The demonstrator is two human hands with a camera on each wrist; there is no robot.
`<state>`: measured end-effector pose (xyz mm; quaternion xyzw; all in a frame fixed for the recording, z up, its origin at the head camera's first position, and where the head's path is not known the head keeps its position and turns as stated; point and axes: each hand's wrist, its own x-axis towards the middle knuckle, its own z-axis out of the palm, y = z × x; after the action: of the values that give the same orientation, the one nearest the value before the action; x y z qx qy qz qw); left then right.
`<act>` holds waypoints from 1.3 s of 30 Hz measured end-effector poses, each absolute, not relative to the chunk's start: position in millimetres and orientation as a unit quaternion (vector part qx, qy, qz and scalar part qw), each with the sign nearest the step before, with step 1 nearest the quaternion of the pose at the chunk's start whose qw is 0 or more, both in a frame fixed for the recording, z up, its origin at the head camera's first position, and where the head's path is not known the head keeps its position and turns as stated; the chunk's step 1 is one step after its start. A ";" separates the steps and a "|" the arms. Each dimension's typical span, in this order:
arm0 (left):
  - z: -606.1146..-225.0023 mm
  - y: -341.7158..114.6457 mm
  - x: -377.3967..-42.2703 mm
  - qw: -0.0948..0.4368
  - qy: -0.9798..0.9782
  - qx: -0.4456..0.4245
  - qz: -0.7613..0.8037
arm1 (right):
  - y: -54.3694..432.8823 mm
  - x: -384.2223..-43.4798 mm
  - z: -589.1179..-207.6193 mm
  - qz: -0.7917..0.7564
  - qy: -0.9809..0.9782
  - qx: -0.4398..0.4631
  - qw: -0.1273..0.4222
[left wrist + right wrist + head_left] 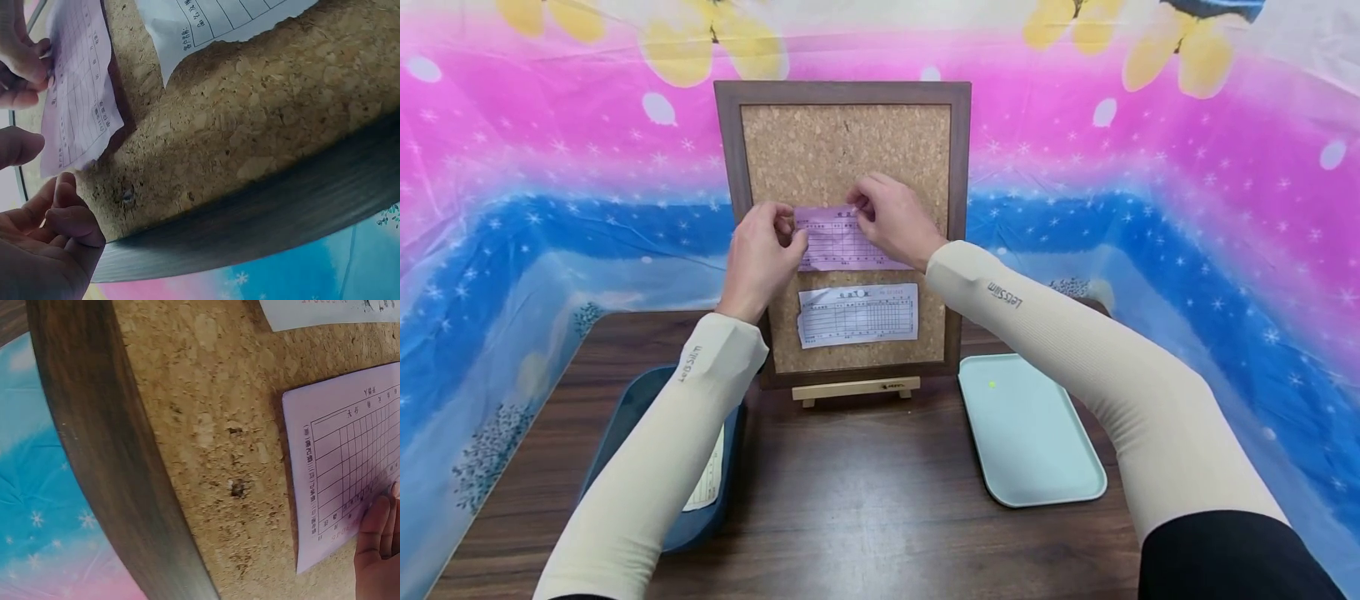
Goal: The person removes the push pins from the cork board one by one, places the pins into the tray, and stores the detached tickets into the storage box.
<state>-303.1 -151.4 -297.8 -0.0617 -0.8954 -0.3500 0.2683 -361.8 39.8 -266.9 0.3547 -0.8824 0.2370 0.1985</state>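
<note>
The work seemed partway along: the white printed rectangular paper slip [857,321] already lay against the brown-framed cork board [775,158], below and between the hands; the purple printed rectangular paper slip [835,242] was in hand, spread between the left hand [763,258] and the right hand [895,217]; a pale printed paper slip [707,483] lay in the dark blue plastic tray [647,392], well below the left hand and partly hidden by its sleeve, and was likely left to do.

The right hand pinched at the purple slip's upper edge, though whether a small fastener sat in its fingertips was unclear; the left hand's fingers were bent at the slip's left end, but whether they gripped it could not be told; the slip's lower edge cast a shadow on the cork, so it was probably not yet flat.

Bare cork gave room above both hands; the frame's left upright ran behind the left hand, its right upright just beyond the right; below the right forearm sat the pale green rectangular tray [1037,433], with bare tabletop [865,500] between the trays.
</note>
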 end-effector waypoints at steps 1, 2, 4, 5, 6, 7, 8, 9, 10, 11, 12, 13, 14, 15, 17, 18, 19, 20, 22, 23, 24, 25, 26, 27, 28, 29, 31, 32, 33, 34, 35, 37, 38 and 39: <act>-297.6 -150.8 -303.6 0.267 -0.896 -0.061 -0.348 | 38.8 -362.1 -266.7 0.236 -0.882 0.356 0.198; -297.5 -150.2 -304.3 0.266 -0.897 -0.061 -0.348 | 37.9 -362.2 -266.5 0.235 -0.882 0.357 0.198; -297.8 -149.5 -305.6 0.263 -0.899 -0.059 -0.346 | 36.5 -362.0 -266.0 0.234 -0.882 0.359 0.198; -297.8 -149.2 -305.9 0.262 -0.899 -0.059 -0.345 | 36.0 -361.9 -265.8 0.235 -0.881 0.359 0.199; -297.9 -148.9 -306.3 0.262 -0.899 -0.061 -0.345 | 35.4 -361.9 -265.6 0.235 -0.880 0.360 0.202; -297.8 -148.7 -306.5 0.263 -0.900 -0.062 -0.343 | 35.0 -361.8 -265.5 0.234 -0.881 0.358 0.203; -297.8 -148.4 -306.8 0.266 -0.899 -0.063 -0.342 | 34.6 -361.9 -265.4 0.232 -0.881 0.357 0.205; -297.7 -148.3 -307.0 0.268 -0.899 -0.065 -0.340 | 34.2 -362.0 -265.4 0.230 -0.882 0.356 0.207; -297.5 -148.1 -307.2 0.272 -0.899 -0.067 -0.338 | 33.9 -362.4 -265.5 0.228 -0.883 0.354 0.209; -297.2 -147.8 -307.1 0.274 -0.899 -0.068 -0.335 | 33.6 -362.8 -265.7 0.226 -0.883 0.353 0.211; -296.8 -147.5 -307.1 0.275 -0.899 -0.069 -0.333 | 33.4 -363.1 -265.8 0.224 -0.884 0.351 0.211; -296.6 -147.1 -307.1 0.275 -0.900 -0.069 -0.330 | 33.4 -363.7 -266.2 0.223 -0.884 0.350 0.214; -296.2 -146.7 -307.3 0.274 -0.902 -0.069 -0.328 | 33.4 -364.2 -266.8 0.223 -0.883 0.350 0.218; -295.8 -146.3 -307.5 0.273 -0.903 -0.068 -0.326 | 33.5 -364.5 -267.1 0.222 -0.884 0.349 0.219; -294.9 -145.4 -307.5 0.267 -0.905 -0.065 -0.324 | 34.0 -365.0 -268.2 0.223 -0.882 0.350 0.224; -294.7 -145.1 -307.7 0.263 -0.906 -0.062 -0.324 | 34.2 -365.2 -268.7 0.223 -0.881 0.350 0.225; -294.7 -144.9 -307.8 0.260 -0.907 -0.060 -0.325 | 34.4 -365.5 -269.5 0.224 -0.881 0.350 0.228; -294.7 -144.7 -307.9 0.257 -0.908 -0.057 -0.326 | 34.6 -365.5 -270.0 0.224 -0.881 0.349 0.229; -295.1 -144.5 -308.2 0.252 -0.909 -0.054 -0.328 | 34.7 -365.9 -271.3 0.223 -0.880 0.350 0.232; -295.4 -144.5 -308.4 0.249 -0.909 -0.052 -0.329 | 34.8 -366.0 -271.6 0.221 -0.880 0.349 0.233; -295.8 -144.6 -308.8 0.247 -0.910 -0.052 -0.330 | 34.8 -366.3 -272.0 0.220 -0.881 0.349 0.234; -296.2 -144.8 -309.1 0.247 -0.910 -0.051 -0.330 | 34.8 -366.6 -272.5 0.218 -0.880 0.350 0.236; -296.3 -145.1 -309.6 0.247 -0.909 -0.052 -0.330 | 34.7 -366.9 -273.0 0.216 -0.879 0.353 0.239; -296.6 -145.4 -310.2 0.248 -0.909 -0.052 -0.331 | 34.7 -367.1 -273.2 0.213 -0.878 0.354 0.240; -296.7 -145.8 -310.6 0.249 -0.908 -0.053 -0.332 | 34.6 -367.3 -273.5 0.211 -0.877 0.357 0.242; -296.9 -146.1 -311.1 0.250 -0.908 -0.054 -0.332 | 34.6 -367.7 -273.8 0.209 -0.876 0.360 0.245; -297.0 -146.8 -311.7 0.250 -0.908 -0.054 -0.332 | 34.4 -368.1 -274.4 0.205 -0.873 0.367 0.248; -297.0 -147.0 -312.0 0.250 -0.908 -0.053 -0.333 | 34.4 -368.1 -274.5 0.203 -0.872 0.369 0.250; -297.0 -147.2 -312.1 0.249 -0.908 -0.052 -0.332 | 34.4 -368.3 -274.5 0.199 -0.873 0.369 0.248; -297.0 -147.3 -312.1 0.247 -0.909 -0.052 -0.332 | 34.5 -368.4 -274.7 0.197 -0.874 0.370 0.248; -296.9 -147.2 -312.3 0.245 -0.909 -0.051 -0.332 | 34.5 -368.1 -274.8 0.193 -0.875 0.369 0.247; -297.1 -147.0 -312.3 0.240 -0.911 -0.050 -0.332 | 34.8 -367.3 -275.3 0.187 -0.879 0.365 0.243; -297.2 -146.8 -312.6 0.238 -0.911 -0.050 -0.332 | 34.9 -366.9 -275.9 0.184 -0.880 0.364 0.242; -297.4 -146.7 -312.7 0.236 -0.912 -0.049 -0.333 | 34.9 -366.5 -276.5 0.182 -0.882 0.362 0.240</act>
<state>-312.7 -146.7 -297.4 -0.0493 -0.9116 -0.3329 0.2360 -366.5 34.9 -276.5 0.3621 -0.8820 0.1823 0.2404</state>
